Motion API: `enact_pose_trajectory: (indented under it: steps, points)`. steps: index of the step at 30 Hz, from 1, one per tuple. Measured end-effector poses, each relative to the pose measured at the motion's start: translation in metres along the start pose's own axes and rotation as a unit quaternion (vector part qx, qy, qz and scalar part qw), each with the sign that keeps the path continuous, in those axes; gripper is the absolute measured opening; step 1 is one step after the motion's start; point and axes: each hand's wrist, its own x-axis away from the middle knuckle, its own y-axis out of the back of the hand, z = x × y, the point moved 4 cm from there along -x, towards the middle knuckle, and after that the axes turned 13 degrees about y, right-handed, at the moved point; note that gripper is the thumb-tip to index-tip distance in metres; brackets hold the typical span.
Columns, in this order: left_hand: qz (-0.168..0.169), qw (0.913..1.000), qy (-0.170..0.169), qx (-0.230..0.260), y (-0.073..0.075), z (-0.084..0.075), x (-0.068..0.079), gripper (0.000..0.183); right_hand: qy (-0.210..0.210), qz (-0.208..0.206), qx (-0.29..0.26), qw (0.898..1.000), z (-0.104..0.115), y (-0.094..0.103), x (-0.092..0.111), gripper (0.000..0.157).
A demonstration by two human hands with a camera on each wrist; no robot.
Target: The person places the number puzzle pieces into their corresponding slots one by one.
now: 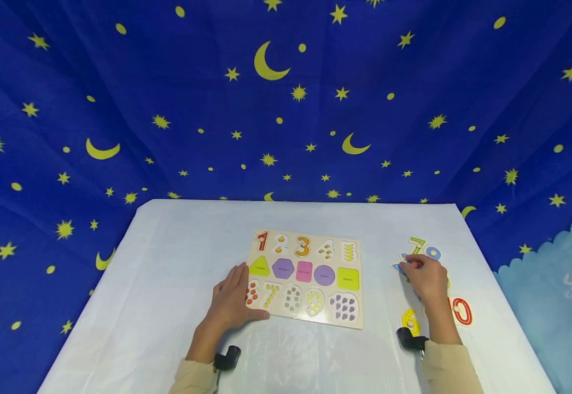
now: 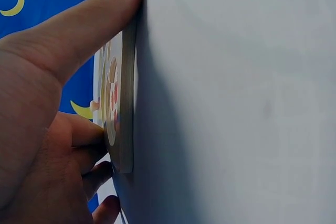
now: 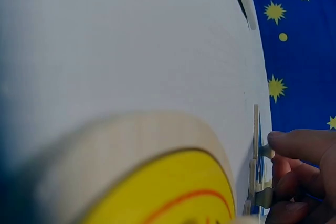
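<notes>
The left hand [image 1: 229,298] is at the near left corner of the number board [image 1: 327,314], touching its edges with fingers and thumb but not closed around it. Some red fruit pictures on the board are partly behind the fingers. The board lies flat on the table [image 1: 118,328], with a red 1 [image 1: 262,243] and an orange 3 [image 1: 308,246] in their spots. Over to the right, the right hand [image 1: 426,276] pinches the knob of a blue piece [image 1: 396,267] (I can't tell which number, because the fingers cover it). Just past it are a green 7 [image 1: 421,242] and a round blue number [image 1: 438,253]. A yellow 6 [image 1: 406,322] is beside the wrist, and a red number [image 1: 469,311] peeks out from behind the arm. In the right wrist view, a big yellow piece [image 3: 173,192] is blurry and cut off. The table has a white cover. Dark blue cloth [image 1: 192,82] with yellow moons and stars hangs around it, and light blue cloth [image 1: 552,339] with cut-off white letters is at the far right.
</notes>
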Motion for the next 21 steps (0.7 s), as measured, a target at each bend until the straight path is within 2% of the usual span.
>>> enact_pose_trajectory:
  steps: [7, 12, 21]
  points:
    - [0.001, 1.0, 0.002, 0.001, -0.0001, 0.0011, 0.0005, 0.126, -0.027, 0.033, 0.004, 0.999, -0.0043, -0.0039, -0.0014, 0.031]
    - [0.005, 1.0, 0.006, 0.0, 0.0007, -0.0003, 0.0008, 0.126, -0.014, 0.029, 0.011, 0.999, -0.0071, -0.0035, -0.0025, 0.031]
    - [0.003, 1.0, 0.005, 0.004, 0.0015, -0.0002, 0.0017, 0.126, -0.044, 0.028, -0.029, 0.998, -0.0093, -0.0042, -0.0015, 0.034]
